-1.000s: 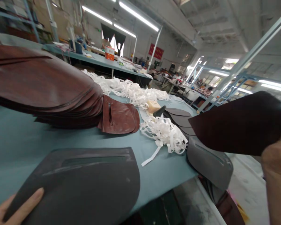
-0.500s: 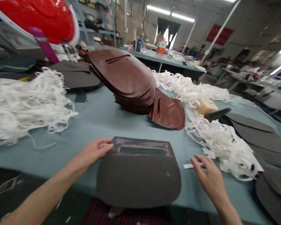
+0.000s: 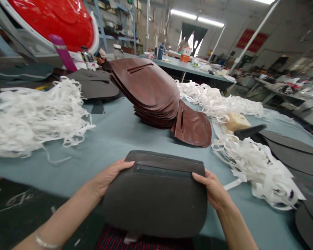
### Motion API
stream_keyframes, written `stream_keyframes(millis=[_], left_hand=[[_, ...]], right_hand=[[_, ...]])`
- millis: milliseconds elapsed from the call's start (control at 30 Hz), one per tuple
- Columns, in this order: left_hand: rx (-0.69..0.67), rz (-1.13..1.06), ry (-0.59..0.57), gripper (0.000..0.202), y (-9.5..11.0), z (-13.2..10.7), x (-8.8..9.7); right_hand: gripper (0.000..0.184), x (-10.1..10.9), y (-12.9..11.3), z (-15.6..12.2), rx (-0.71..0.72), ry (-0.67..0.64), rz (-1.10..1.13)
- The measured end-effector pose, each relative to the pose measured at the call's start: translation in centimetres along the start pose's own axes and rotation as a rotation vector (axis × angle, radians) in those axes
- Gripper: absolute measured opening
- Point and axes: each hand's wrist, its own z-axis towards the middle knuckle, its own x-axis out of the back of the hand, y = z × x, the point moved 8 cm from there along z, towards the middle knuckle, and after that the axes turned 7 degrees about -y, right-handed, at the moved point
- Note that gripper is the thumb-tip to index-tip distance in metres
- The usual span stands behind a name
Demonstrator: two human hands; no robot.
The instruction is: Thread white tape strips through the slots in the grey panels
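A dark grey leather-like panel (image 3: 155, 205) with rounded lower corners lies at the front edge of the table, a long narrow slot (image 3: 161, 171) running across its upper part. My left hand (image 3: 114, 173) grips its upper left edge, thumb on top and fingers underneath. At the upper right edge, my right hand (image 3: 211, 185) holds the panel the same way, its thumb beside the slot's end. The fingers under the panel are hidden. Just right of my right hand, a white strip (image 3: 233, 184) sticks out from a pile of white strips (image 3: 261, 170).
Behind the panel stands a stack of brown leather pieces (image 3: 151, 86), with another brown piece (image 3: 194, 126) leaning beside it. A large heap of white strips (image 3: 39, 118) covers the left. More dark panels (image 3: 289, 144) lie at right, near a yellowish block (image 3: 237, 121).
My right hand has moved left from beside the white strip and taken hold of the panel's right edge. My left hand stays on the left edge, its thumb further over the top.
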Motion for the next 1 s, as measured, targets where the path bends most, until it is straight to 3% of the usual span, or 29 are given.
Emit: stream_keyframes(millis=[167,367,433,567,633,833,1000], left_hand=[[0.108,-0.039,-0.027,0.021,-1.7,-1.0,0.0],[0.091,-0.022,0.098,0.028,-2.0,-1.3,3.0],[0.104,-0.073,0.022,0.029,-2.3,-1.5,2.6],[0.085,-0.13,-0.276,0.033,-2.3,-2.0,-0.3],[0.077,-0.122,-0.347,0.033,-2.2,-1.8,-1.3],[0.101,-0.047,-0.201,0.022,-2.1,-0.4,0.0],[0.018,-0.05,-0.279,0.02,-1.2,-0.5,-0.3]], right_hand=[[0.037,-0.7,0.8,-0.4,0.005,-0.091,0.169],[0.036,-1.2,1.4,-1.0,0.029,-0.187,0.288],[0.029,-1.6,1.8,-1.2,0.031,-0.196,0.323],[0.019,-2.1,2.6,-2.0,0.052,-0.2,0.379],[0.019,-1.9,3.1,-2.5,0.031,-0.172,0.393],[0.024,0.6,4.6,-3.0,-0.074,0.028,0.335],[0.018,0.7,4.6,-3.0,-0.092,-0.002,0.232]])
